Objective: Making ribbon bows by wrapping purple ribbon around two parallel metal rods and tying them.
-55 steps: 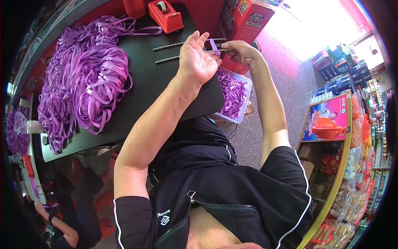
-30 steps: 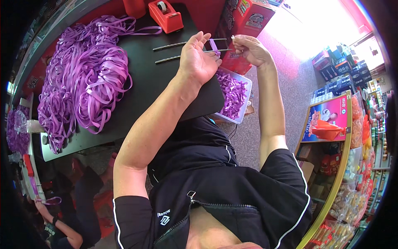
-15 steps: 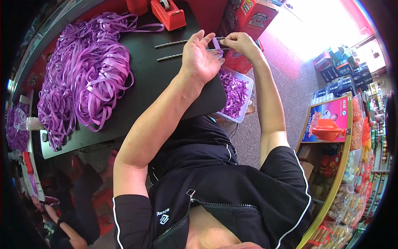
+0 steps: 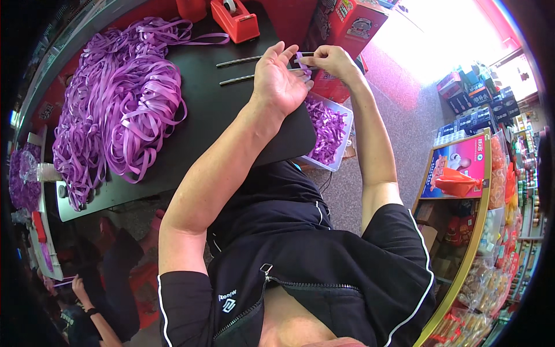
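Two thin, twisted metal rods [image 4: 238, 61] stick out over the black table, one above the other, passing behind my left hand. A short purple ribbon [image 4: 301, 61] lies around or across them between my hands. My left hand [image 4: 278, 82] has its palm turned up. Its upper fingers are raised, and its lower fingertips close at the ribbon's lower part. My right hand [image 4: 334, 61] comes from the right, with thumb and fingers pinched on the ribbon near the upper rod. The fingertips partly hide how the ribbon is looped.
A large heap of purple ribbon [image 4: 124, 104] covers the table's left side. A red tape dispenser [image 4: 236, 22] stands at the back. Below the table's right edge sits a clear plastic bin [image 4: 348, 124] of short purple ribbon pieces. Another person's hand [image 4: 80, 289] works at lower left.
My right hand has shifted slightly left, and the ribbon between my hands now looks folded or crossed rather than straight. The left hand is nearly still. The other person's hand has moved.
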Demonstrator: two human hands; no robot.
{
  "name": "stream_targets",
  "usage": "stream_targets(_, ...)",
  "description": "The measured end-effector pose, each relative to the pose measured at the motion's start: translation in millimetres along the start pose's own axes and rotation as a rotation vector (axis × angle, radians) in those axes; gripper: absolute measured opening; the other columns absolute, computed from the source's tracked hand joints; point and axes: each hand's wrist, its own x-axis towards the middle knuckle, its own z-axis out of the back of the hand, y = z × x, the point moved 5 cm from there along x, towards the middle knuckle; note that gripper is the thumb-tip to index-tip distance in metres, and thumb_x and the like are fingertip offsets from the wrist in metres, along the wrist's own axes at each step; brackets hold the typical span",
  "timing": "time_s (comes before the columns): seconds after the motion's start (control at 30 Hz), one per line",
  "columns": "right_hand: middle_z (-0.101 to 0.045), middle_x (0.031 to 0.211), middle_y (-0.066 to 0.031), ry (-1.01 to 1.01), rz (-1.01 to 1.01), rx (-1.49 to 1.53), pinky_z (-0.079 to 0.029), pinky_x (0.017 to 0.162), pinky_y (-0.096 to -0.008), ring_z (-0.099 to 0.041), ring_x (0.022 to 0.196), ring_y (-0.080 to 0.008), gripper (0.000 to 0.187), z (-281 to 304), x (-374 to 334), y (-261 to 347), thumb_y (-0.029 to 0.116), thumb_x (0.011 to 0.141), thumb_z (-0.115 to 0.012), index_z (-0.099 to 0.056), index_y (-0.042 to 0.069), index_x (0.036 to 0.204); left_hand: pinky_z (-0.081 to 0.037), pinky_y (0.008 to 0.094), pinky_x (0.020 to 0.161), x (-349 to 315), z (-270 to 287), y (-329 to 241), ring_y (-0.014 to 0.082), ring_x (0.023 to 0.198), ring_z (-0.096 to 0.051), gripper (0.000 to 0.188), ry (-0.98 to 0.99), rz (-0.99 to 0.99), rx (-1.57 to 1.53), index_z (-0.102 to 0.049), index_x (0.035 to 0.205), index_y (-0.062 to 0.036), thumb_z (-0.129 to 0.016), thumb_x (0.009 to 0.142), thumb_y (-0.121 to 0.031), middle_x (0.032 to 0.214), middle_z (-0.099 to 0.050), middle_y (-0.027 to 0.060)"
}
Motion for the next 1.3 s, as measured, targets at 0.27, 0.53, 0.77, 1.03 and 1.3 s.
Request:
stream_targets(0.27,-0.058,0.061,-0.0051,0.045,-0.007,-0.069,-0.044,0.059,-0.0308,-0.056,0.06,-0.0145,0.048,2,6,7,0.051,0.063,-0.077,-0.065,0.005,0.07,-0.028,0.0445,0.1,0,2,-1,0.0322,0.11,-0.038,0.044,-0.015,0.004,0.02,-0.048,0.118,-0.0063,-0.049,0.09,-0.04,0.128,-0.034,0.029)
stream_targets(0.53,-0.067,0.09,-0.0122,0.107,-0.046,-0.345,-0.047,0.078,-0.0377,-0.063,0.09,-0.0258,0.055,7,-1,38,0.053,0.063,-0.074,-0.064,0.008,0.093,-0.031,0.0426,0.095,0,4,-2,0.0289,0.099,-0.038,0.044,0.005,0.0,0.003,-0.048,0.117,-0.0065,-0.049,0.09,-0.04,0.122,-0.036,0.026)
stream_targets(0.77,-0.064,0.098,-0.0102,0.03,0.015,-0.238,-0.046,0.08,-0.0374,-0.061,0.094,-0.0265,0.054,13,-4,27,0.048,0.063,-0.077,-0.06,0.008,0.096,-0.031,0.043,0.094,0,2,1,0.0301,0.1,-0.039,0.044,-0.048,0.009,0.032,-0.048,0.118,-0.0071,-0.048,0.09,-0.04,0.122,-0.036,0.0276)
stream_targets(1.03,-0.054,0.089,-0.0026,-0.032,0.714,-0.376,-0.041,0.08,-0.0384,-0.055,0.093,-0.0211,0.016,6,-12,57,0.02,0.073,-0.07,-0.063,0.015,0.087,-0.034,0.0427,0.09,4,5,-2,0.0289,0.097,-0.041,0.041,0.062,-0.004,-0.004,-0.051,0.112,-0.0055,-0.046,0.091,-0.04,0.111,-0.044,0.0209)
stream_targets(1.3,-0.05,0.085,-0.0052,0.203,1.025,-0.452,-0.043,0.072,-0.0363,-0.053,0.084,-0.0237,0.009,3,-11,70,0.011,0.076,-0.065,-0.066,0.014,0.084,-0.031,0.0439,0.094,2,2,-1,0.0289,0.101,-0.038,0.043,0.018,-0.014,0.004,-0.049,0.114,-0.0049,-0.046,0.09,-0.04,0.116,-0.041,0.0216)
